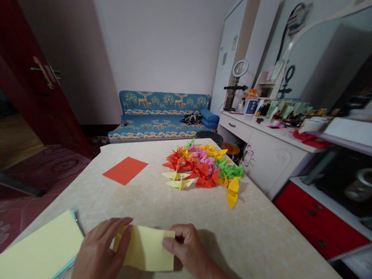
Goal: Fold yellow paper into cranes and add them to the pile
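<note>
A sheet of pale yellow paper (150,249) is held just above the table near its front edge. My left hand (104,248) holds its left end between thumb and fingers. At the right end, my right hand (185,245) pinches the paper, thumb on top and fingers bent behind. Whether the sheet is folded double I cannot tell. To the left of my left hand lies a stack of yellow paper (44,248) with a bluish-green edge showing beneath. Farther up the table, a red paper square (125,170) lies flat.
Several folded paper cranes (203,160) in red, pink, green, orange and pale yellow cluster at the table's far right. Beyond the table (135,207) stands a blue patterned sofa (162,128). A white dresser (271,154) with bottles is at the right, a dark red door (41,81) at the left.
</note>
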A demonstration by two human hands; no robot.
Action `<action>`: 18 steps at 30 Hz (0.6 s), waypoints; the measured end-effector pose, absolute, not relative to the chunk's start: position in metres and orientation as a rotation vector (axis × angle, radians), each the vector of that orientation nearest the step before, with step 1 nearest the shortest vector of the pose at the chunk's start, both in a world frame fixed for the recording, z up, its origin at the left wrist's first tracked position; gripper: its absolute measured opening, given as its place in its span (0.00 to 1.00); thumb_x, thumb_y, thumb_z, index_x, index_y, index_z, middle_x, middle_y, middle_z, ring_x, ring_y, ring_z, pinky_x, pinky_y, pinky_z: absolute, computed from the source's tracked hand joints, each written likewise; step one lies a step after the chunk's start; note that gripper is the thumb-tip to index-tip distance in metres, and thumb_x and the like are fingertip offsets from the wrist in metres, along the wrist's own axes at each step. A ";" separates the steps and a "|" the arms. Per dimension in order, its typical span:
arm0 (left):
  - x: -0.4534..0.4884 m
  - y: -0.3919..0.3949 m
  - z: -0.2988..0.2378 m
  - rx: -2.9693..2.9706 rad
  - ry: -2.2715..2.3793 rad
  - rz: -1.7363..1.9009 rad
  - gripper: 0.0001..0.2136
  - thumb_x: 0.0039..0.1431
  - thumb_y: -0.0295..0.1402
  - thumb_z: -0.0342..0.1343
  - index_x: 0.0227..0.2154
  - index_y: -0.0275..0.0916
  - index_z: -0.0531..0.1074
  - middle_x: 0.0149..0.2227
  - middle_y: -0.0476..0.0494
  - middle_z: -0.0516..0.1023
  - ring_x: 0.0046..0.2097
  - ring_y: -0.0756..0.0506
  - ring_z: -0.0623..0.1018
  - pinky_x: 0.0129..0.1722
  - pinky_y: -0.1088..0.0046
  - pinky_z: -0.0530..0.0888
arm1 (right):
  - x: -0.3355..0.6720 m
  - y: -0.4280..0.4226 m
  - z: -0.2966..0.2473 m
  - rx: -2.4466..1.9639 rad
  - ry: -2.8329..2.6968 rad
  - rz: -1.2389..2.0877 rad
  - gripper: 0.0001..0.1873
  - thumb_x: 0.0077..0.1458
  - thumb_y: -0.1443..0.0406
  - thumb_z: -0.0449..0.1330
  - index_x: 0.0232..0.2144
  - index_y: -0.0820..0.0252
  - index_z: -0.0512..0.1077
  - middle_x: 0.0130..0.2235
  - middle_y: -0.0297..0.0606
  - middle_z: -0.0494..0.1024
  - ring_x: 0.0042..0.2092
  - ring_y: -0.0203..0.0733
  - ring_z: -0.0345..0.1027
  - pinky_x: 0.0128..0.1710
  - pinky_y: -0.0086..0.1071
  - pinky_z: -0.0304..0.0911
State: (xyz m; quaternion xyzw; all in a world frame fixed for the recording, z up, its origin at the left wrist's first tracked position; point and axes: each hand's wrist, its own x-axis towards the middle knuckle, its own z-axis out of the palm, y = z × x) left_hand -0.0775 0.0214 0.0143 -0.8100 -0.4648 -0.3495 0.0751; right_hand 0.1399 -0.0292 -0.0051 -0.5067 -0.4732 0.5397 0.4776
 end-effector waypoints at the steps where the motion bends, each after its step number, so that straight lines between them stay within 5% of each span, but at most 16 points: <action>1: -0.075 0.021 0.014 -2.448 -1.328 -1.036 0.11 0.59 0.39 0.51 0.40 0.43 0.73 0.39 0.43 0.79 0.39 0.43 0.78 0.41 0.64 0.75 | 0.140 -0.029 -0.004 -1.234 -1.165 1.321 0.10 0.45 0.63 0.59 0.17 0.63 0.67 0.19 0.29 0.60 0.23 0.31 0.52 0.22 0.25 0.48; 7: -0.053 0.011 0.015 -2.635 -0.867 -0.858 0.19 0.54 0.36 0.58 0.50 0.46 0.68 0.43 0.46 0.78 0.46 0.42 0.76 0.54 0.56 0.66 | 0.139 -0.030 -0.001 -1.181 -1.291 1.273 0.10 0.47 0.66 0.59 0.16 0.61 0.67 0.20 0.28 0.59 0.24 0.31 0.51 0.23 0.25 0.47; 18: -0.070 0.020 0.012 -2.548 -0.983 -1.036 0.04 0.56 0.33 0.54 0.34 0.44 0.74 0.32 0.50 0.80 0.34 0.45 0.79 0.47 0.61 0.72 | 0.141 -0.028 -0.005 -1.224 -1.267 1.225 0.13 0.45 0.64 0.59 0.15 0.62 0.62 0.19 0.27 0.56 0.23 0.30 0.49 0.21 0.25 0.44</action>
